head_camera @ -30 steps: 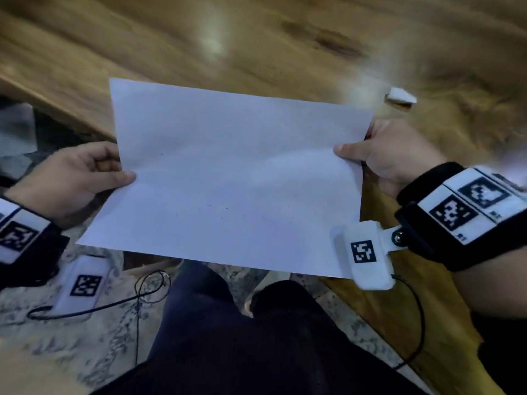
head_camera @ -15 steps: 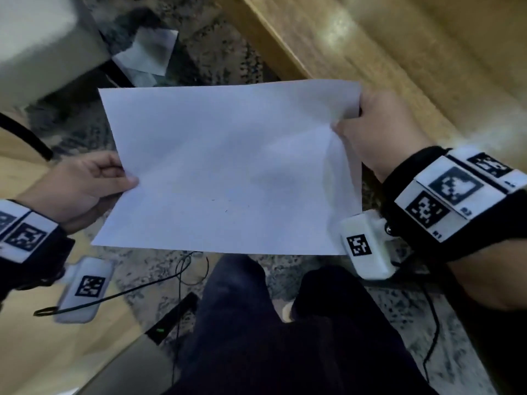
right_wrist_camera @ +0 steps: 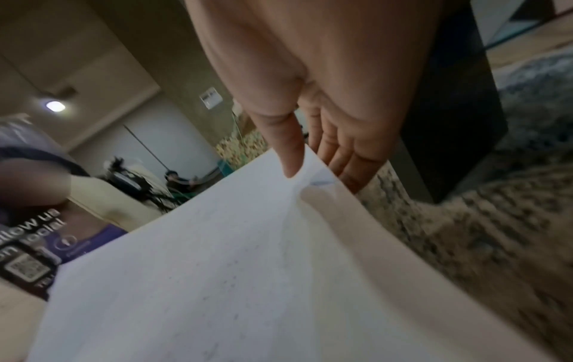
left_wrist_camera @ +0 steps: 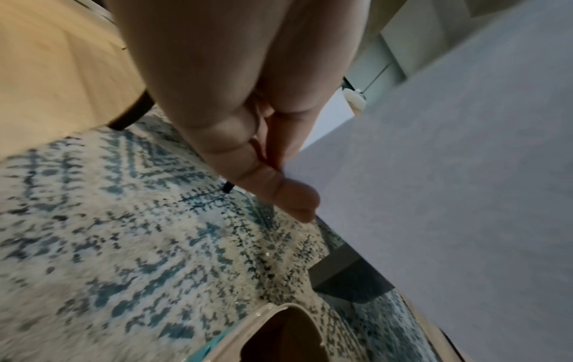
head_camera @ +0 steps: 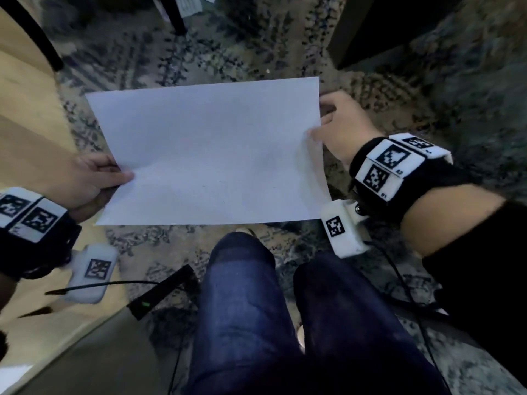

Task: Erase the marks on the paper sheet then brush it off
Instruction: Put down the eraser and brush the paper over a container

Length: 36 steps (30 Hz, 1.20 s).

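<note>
A white paper sheet (head_camera: 211, 152) hangs in the air above the patterned rug, held flat between both hands. My left hand (head_camera: 94, 178) pinches its left edge, thumb on top; the left wrist view shows the fingers under the paper sheet (left_wrist_camera: 434, 171). My right hand (head_camera: 339, 129) pinches the right edge, thumb on top and fingers beneath, and the paper sheet (right_wrist_camera: 232, 257) buckles slightly there. Only faint specks show on the surface. No eraser is in view.
A blue-and-cream patterned rug (head_camera: 228, 47) lies below. The light wooden table (head_camera: 25, 118) runs along the left. A dark cabinet (head_camera: 368, 27) stands at the upper right. My legs in jeans (head_camera: 256, 309) are below the sheet, with a black device (head_camera: 162, 292) and cables beside them.
Both hands have carried the sheet off the wooden table and out over the rug, and the view has swung with it. The grips on both edges are unchanged.
</note>
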Tool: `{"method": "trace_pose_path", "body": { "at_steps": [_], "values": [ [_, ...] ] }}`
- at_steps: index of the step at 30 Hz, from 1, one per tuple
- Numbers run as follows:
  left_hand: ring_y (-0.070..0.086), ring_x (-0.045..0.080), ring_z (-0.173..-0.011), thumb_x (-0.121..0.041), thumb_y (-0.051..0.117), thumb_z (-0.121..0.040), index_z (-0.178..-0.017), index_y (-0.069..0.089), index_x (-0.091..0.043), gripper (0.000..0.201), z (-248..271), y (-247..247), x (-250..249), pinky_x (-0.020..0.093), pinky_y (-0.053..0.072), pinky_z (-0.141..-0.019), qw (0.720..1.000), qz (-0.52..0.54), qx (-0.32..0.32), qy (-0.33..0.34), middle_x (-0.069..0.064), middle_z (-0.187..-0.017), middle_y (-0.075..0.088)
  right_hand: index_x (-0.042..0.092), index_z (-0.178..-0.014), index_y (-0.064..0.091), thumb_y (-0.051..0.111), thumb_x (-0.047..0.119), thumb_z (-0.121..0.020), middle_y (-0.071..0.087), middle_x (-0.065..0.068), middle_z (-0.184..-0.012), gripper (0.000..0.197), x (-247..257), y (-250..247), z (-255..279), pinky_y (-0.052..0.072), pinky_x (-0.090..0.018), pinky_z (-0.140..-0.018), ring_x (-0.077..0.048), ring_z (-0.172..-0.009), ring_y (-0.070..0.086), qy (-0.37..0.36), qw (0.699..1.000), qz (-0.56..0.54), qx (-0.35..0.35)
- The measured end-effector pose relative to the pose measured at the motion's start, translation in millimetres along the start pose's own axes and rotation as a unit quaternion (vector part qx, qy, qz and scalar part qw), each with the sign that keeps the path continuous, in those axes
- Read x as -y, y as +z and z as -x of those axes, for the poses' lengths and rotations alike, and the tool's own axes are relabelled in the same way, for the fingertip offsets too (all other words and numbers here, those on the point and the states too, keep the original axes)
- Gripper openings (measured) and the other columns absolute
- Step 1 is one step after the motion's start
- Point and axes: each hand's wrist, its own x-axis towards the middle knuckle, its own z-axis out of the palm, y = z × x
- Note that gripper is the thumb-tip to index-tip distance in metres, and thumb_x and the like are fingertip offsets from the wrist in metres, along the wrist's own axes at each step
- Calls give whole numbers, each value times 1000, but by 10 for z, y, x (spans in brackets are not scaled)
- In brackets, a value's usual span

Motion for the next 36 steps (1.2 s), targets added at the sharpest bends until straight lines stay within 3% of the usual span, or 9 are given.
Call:
{"method": "trace_pose_path", "body": {
  "at_steps": [5, 9, 13, 16, 19, 22, 25, 30, 36],
  "values": [
    [67, -3, -61, 10, 41, -86, -76, 65, -19, 39, -80, 66, 468, 11, 54, -56, 997, 31, -19, -68, -20, -59, 71, 14, -129, 46, 61, -2, -84, 55, -1, -92, 50, -418, 627, -415, 52, -43, -88, -26, -100, 59, 54, 996, -2, 65],
    [65, 14, -55, 1, 48, -85, -84, 65, -13, 22, -81, 87, 762, 23, 55, -50, 989, 21, -43, -140, -6, -59, 72, 5, -123, 54, 49, -10, -88, 58, -5, -88, 38, -725, 1042, -644, 53, -42, -86, -28, -98, 60, 92, 989, -35, 114],
    [64, 29, -79, 1, 51, -84, -72, 67, -20, 28, -46, 196, 962, 39, 48, -81, 978, 21, -89, -187, -1, -67, 74, 3, -122, 55, 45, -10, -88, 58, 1, -79, 37, -988, 1339, -771, 49, -36, -85, -22, -90, 57, 89, 984, 6, 151],
    [61, 32, -85, 1, 52, -83, -79, 67, -14, 22, 22, 333, 920, 48, 43, -91, 974, 36, -102, -197, 17, -94, 68, -2, -138, 40, 44, -12, -90, 62, -18, -116, 49, -1139, 1442, -850, 45, -23, -79, -23, -106, 56, 84, 981, -5, 175],
    [61, 23, -81, 4, 49, -85, -103, 60, -1, 22, 90, 425, 825, 37, 45, -83, 977, 50, -116, -170, 15, -105, 61, -1, -144, 30, 41, -9, -95, 42, -20, -143, 51, -1215, 1435, -847, 37, -23, -99, -26, -133, 41, 87, 981, -36, 168],
    [62, 13, -71, 6, 48, -84, -99, 58, 3, 19, 153, 460, 730, 23, 51, -64, 980, 60, -116, -149, 15, -86, 71, 5, -146, 31, 41, 5, -99, 33, -13, -151, 48, -1242, 1374, -734, 26, -30, -112, -24, -139, 31, 19, 984, 71, 161],
    [63, 5, -48, 9, 48, -82, -80, 58, 3, 11, 177, 509, 567, 10, 48, -43, 984, 63, -96, -136, 9, -69, 74, 8, -150, 16, 39, 17, -101, 10, -9, -159, 55, -1058, 1392, -321, 8, -33, -116, -20, -146, 10, -106, 942, 202, 247],
    [57, 0, -41, 11, 52, -76, -57, 59, -12, 31, 267, 638, 401, 10, 46, -40, 988, 60, -90, -110, -12, -41, 63, 17, -148, -15, 25, 47, -99, -26, 4, -152, 70, -870, 1682, 359, -13, -32, -115, -6, -140, -21, -218, 865, 212, 399],
    [60, 6, -50, 7, 53, -77, -73, 59, -9, 19, 493, 759, 300, 14, 51, -47, 993, 23, -94, -65, -3, -58, 64, 28, -139, -21, 2, 63, -82, -29, 11, -149, 71, -623, 1792, 624, -17, -30, -115, -2, -140, -25, -326, 843, 153, 400]
  ]
}}
